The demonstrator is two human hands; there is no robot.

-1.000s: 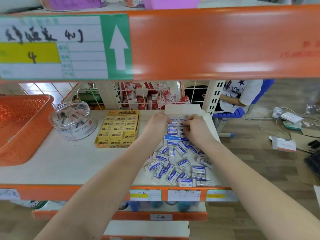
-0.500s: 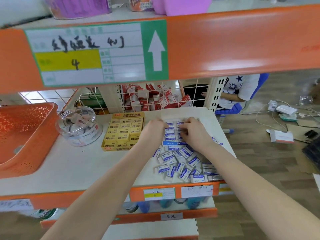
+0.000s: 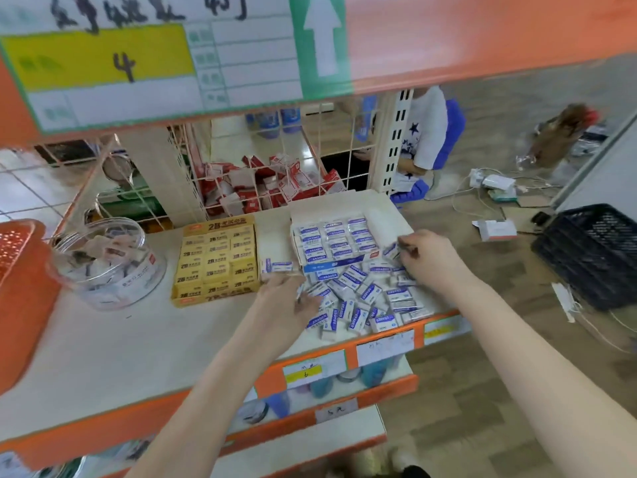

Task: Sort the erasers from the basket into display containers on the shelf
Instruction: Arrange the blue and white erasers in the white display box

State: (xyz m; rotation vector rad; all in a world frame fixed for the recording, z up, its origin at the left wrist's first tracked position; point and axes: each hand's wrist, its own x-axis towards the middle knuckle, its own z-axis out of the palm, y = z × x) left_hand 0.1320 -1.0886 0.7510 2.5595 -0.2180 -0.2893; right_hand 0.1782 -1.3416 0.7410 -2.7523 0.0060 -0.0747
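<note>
A white display box (image 3: 375, 205) at the back right of the shelf holds neat rows of blue-and-white erasers (image 3: 332, 238). In front of it lies a loose pile of the same erasers (image 3: 358, 300), reaching the shelf's front edge. My left hand (image 3: 284, 305) is at the pile's left side, its fingertips pinching one eraser (image 3: 275, 266). My right hand (image 3: 432, 258) is at the pile's right side and pinches another eraser (image 3: 392, 250) beside the box's front right corner. The orange basket (image 3: 17, 291) stands at the far left.
A yellow box of 2B erasers (image 3: 217, 262) and a clear round tub (image 3: 107, 262) of erasers stand left of the white box. A wire grid (image 3: 275, 174) with red-and-white packs backs the shelf. A seated person (image 3: 425, 132), cables and a black crate (image 3: 593, 250) are on the floor, right.
Both hands have come back from the rows in the white box to the loose pile and spread apart. Each now pinches an eraser. The view has moved closer.
</note>
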